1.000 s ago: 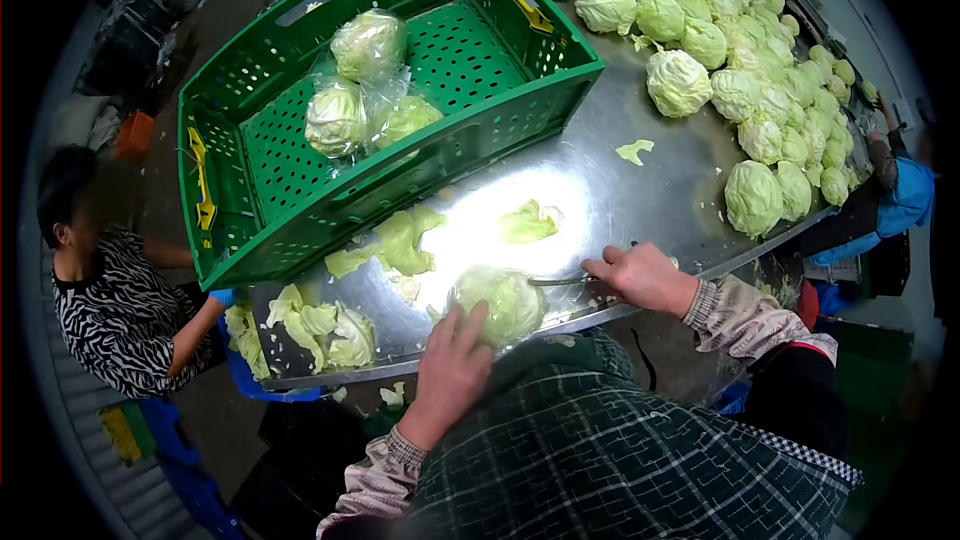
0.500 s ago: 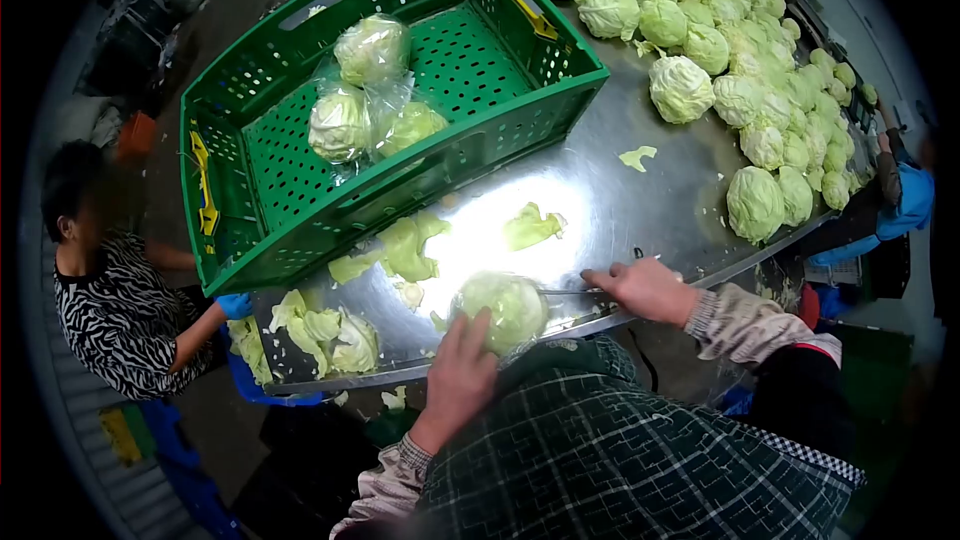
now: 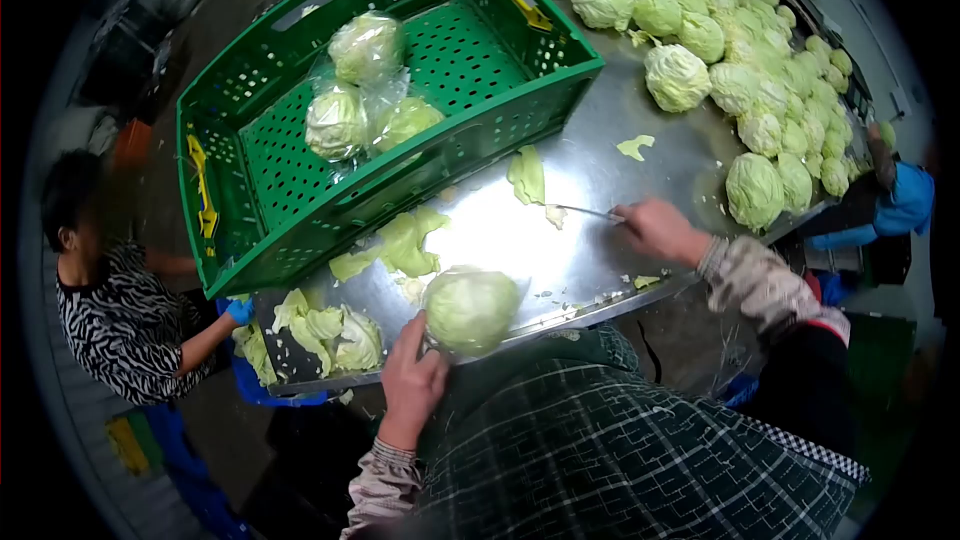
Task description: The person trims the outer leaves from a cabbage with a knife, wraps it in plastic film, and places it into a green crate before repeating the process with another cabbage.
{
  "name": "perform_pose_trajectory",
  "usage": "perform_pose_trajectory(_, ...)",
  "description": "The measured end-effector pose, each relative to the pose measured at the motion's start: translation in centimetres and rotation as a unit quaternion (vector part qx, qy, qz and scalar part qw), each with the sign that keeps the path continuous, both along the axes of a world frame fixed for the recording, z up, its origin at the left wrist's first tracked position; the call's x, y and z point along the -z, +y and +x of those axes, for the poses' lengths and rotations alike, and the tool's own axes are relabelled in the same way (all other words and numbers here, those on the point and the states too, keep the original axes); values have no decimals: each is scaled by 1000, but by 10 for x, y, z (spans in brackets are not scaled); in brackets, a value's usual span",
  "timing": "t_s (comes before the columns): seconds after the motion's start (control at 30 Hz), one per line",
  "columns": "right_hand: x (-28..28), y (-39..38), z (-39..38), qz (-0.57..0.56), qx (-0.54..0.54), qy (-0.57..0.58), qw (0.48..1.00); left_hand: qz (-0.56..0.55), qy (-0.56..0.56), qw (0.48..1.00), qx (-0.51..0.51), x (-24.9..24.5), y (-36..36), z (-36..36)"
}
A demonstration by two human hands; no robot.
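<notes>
A trimmed head of cabbage point(image 3: 472, 312) is at the near edge of the metal table, directly before my body. My left hand point(image 3: 412, 380) grips its lower left side, with some fingers hidden behind it. To the right, my right hand point(image 3: 660, 230) is closed around the handle of a knife point(image 3: 592, 211), whose thin blade points left over the table. By the blade's tip lies a small pale scrap of cabbage point(image 3: 556, 217). A loose cabbage leaf point(image 3: 527, 176) rests just beyond it, beside the crate.
A green crate point(image 3: 470, 130) holds three bagged cabbages point(image 3: 368, 48). Many cabbages point(image 3: 755, 90) are heaped at the right of the table. Cut leaves point(image 3: 325, 332) lie at the left end. One blue-gloved person point(image 3: 130, 320) stands at left, another in blue point(image 3: 905, 200) at far right.
My right hand and the knife have moved up and away from the cabbage. The cabbage and my left hand have shifted left. The loose leaf near the crate has been pushed farther off and turned.
</notes>
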State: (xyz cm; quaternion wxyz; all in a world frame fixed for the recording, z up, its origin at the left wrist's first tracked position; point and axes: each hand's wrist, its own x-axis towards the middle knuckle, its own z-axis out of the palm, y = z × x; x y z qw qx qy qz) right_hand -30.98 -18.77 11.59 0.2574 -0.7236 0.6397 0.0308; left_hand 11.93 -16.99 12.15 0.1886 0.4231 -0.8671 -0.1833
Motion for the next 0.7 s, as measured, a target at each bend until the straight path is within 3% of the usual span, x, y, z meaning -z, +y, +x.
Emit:
perform_pose_trajectory(0.1, -10, -6, 82, -115, 11, -282, 952, 19, -19, 1000, -2, 12, -4, 22)
perform_pose_trajectory(0.17, -9, -19, 129, 7, 83, -351, 933, 25, -20, 999, 11, 8, -6, 28)
perform_pose_trajectory(0.23, 6, -32, 153, 191, 126, -395, 890, 25, -22, 999, 34, 0, -8, 31)
perform_pose_trajectory(0.3, -2, -23, 168, 93, 108, -383, 913, 197, 49, 979, -28, 2, -13, 43)
perform_pose_trajectory(0.37, 18, -13, 181, 44, 167, -467, 867, 365, 128, 917, -94, 7, -12, 54)
perform_pose_trajectory(0.4, 19, -12, 185, 29, 166, -464, 870, 357, 174, 896, -197, -7, -23, 37)
perform_pose_trajectory(0.47, 20, -10, 194, -1, 166, -460, 873, 177, 231, 929, -230, -1, -47, 9)
perform_pose_trajectory(0.5, 20, -7, 198, 3, 169, -482, 859, 222, 292, 899, -242, -3, -57, -6)
perform_pose_trajectory(0.57, 17, -5, 203, 6, 176, -524, 833, 285, 260, 906, -173, 28, -70, -9)
perform_pose_trajectory(0.67, -11, 3, 192, -40, 162, -514, 841, 243, 360, 834, -340, 36, -67, 8)
perform_pose_trajectory(0.7, -15, 7, 184, -49, 165, -519, 838, 220, 449, 741, -449, 15, -74, 13)
